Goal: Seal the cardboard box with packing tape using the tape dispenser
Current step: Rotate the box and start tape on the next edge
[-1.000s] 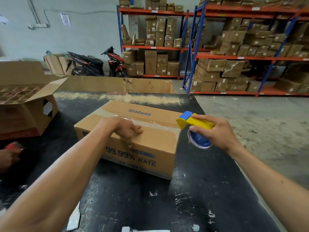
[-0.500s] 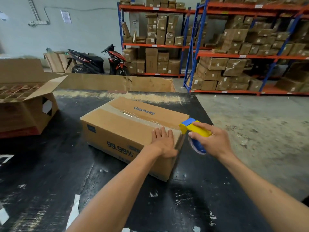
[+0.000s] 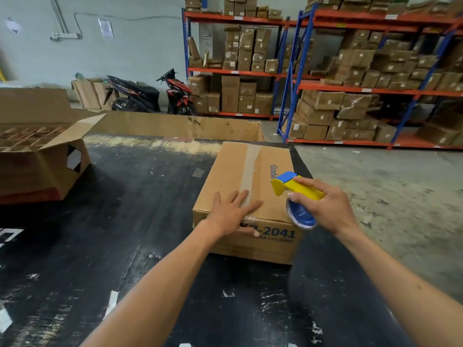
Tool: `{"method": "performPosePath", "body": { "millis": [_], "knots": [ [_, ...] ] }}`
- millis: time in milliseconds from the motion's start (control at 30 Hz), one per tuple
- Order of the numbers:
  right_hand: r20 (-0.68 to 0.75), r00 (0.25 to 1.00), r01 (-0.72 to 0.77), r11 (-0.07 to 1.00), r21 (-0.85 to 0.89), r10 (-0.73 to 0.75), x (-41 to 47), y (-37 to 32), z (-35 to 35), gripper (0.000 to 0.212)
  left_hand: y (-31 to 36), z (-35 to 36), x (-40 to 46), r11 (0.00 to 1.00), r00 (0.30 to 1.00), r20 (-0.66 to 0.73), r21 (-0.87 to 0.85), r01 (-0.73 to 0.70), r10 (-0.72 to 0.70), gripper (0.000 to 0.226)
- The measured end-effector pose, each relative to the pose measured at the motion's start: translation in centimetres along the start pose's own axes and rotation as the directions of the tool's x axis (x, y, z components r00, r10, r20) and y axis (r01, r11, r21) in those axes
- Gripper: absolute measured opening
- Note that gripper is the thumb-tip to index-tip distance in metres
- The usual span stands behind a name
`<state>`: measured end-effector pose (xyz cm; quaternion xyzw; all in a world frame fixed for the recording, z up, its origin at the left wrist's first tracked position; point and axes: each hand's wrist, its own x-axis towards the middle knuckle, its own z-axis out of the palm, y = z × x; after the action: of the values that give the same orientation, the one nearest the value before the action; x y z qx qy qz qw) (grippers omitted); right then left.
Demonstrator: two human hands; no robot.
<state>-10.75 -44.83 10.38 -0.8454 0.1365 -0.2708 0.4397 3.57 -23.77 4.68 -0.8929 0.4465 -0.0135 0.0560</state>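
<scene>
A closed brown cardboard box (image 3: 233, 171) sits on the black table (image 3: 125, 234), its short end toward me. A strip of clear packing tape (image 3: 250, 169) runs along its top seam. My left hand (image 3: 231, 211) lies flat on the box's near top edge, fingers spread, thumb over the front face. My right hand (image 3: 328, 209) grips the yellow and blue tape dispenser (image 3: 295, 189), held just above the box's near right corner. The blue tape roll hangs below the handle.
An open cardboard box (image 3: 42, 161) with dividers stands at the left of the table. A long flat cardboard sheet (image 3: 175, 126) stands along the far edge. Shelving racks (image 3: 363, 86) full of boxes and a parked motorbike (image 3: 150, 96) are behind. Concrete floor lies to the right.
The box has been turned so its short end faces me. My left hand moved from its side to the near top edge. The dispenser stayed near the right corner.
</scene>
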Motion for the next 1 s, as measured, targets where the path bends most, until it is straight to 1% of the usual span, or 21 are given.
{"method": "performPosePath", "body": {
  "millis": [100,200,267,333,433,533,633,733,800,833,867,900,933,967,1000],
  "knots": [
    [0.018,1.0,0.008,1.0,-0.017,-0.008,-0.3,0.1,0.1,0.041,0.3,0.3,0.4,0.999,0.999,0.002,0.018,0.045,-0.045,0.095],
    [0.02,1.0,0.008,1.0,-0.016,-0.008,-0.4,0.1,0.1,0.04,1.6,0.2,0.4,0.99,0.991,-0.001,0.027,0.136,-0.136,0.092],
    [0.025,1.0,0.007,1.0,-0.018,-0.007,-0.4,0.0,0.2,0.041,2.2,0.1,0.4,0.981,0.981,-0.004,0.005,0.192,-0.192,0.091],
    [0.035,0.999,0.004,1.0,-0.012,-0.004,-0.5,-0.2,0.4,0.041,2.4,0.0,0.4,0.976,0.976,-0.007,-0.009,0.217,-0.217,0.09],
    [0.067,0.998,0.009,1.0,0.0,-0.009,-0.6,-0.5,0.4,0.04,2.1,-0.1,0.4,0.979,0.979,0.002,-0.013,0.206,-0.206,0.091],
    [0.129,0.991,0.016,0.999,0.042,-0.021,-0.8,-0.6,0.2,0.04,1.7,-0.2,0.1,0.983,0.983,0.024,-0.011,0.181,-0.181,0.091],
    [0.181,0.983,0.03,0.998,0.049,-0.038,-1.0,-0.6,0.2,0.04,1.5,-0.3,-0.2,0.985,0.984,0.038,-0.013,0.173,-0.172,0.093],
    [0.198,0.978,0.041,0.995,0.085,-0.058,-1.2,-0.3,0.1,0.042,1.5,-0.5,-0.2,0.986,0.985,0.049,-0.02,0.166,-0.165,0.099],
    [0.212,0.974,0.053,0.992,0.112,-0.076,-1.4,-0.4,0.0,0.043,1.0,-0.6,-0.6,0.987,0.992,0.049,-0.098,0.124,-0.119,0.109],
    [0.219,0.971,0.065,0.99,0.128,-0.092,-1.6,-0.5,-0.1,0.044,0.7,-1.0,-1.0,0.972,0.996,0.025,-0.214,0.093,-0.089,0.112],
    [0.216,0.969,0.086,0.986,0.143,-0.116,-1.7,-0.5,-0.3,0.045,0.3,-1.6,-1.6,0.91,0.997,-0.02,-0.41,0.062,-0.077,0.11],
    [0.2,0.969,0.113,0.982,0.155,-0.143,-1.8,-0.6,-0.5,0.046,-0.1,-2.5,-2.3,0.755,0.993,-0.065,-0.655,0.032,-0.098,0.102],
    [0.167,0.969,0.158,0.977,0.145,-0.181,-1.9,-0.8,-0.8,0.047,-0.4,-3.5,-3.0,0.493,0.986,-0.068,-0.87,0.018,-0.155,0.09],
    [0.125,0.963,0.227,0.968,0.104,-0.239,-1.9,-1.0,-1.0,0.048,-0.7,-4.5,-3.4,0.18,0.974,-0.047,-0.984,-0.007,-0.22,0.078],
    [0.086,0.943,0.32,0.946,0.042,-0.323,-1.8,-1.2,-1.1,0.049,-1.0,-5.3,-3.7,-0.111,0.959,-0.005,-0.993,-0.038,-0.283,0.069]
  ]
}}
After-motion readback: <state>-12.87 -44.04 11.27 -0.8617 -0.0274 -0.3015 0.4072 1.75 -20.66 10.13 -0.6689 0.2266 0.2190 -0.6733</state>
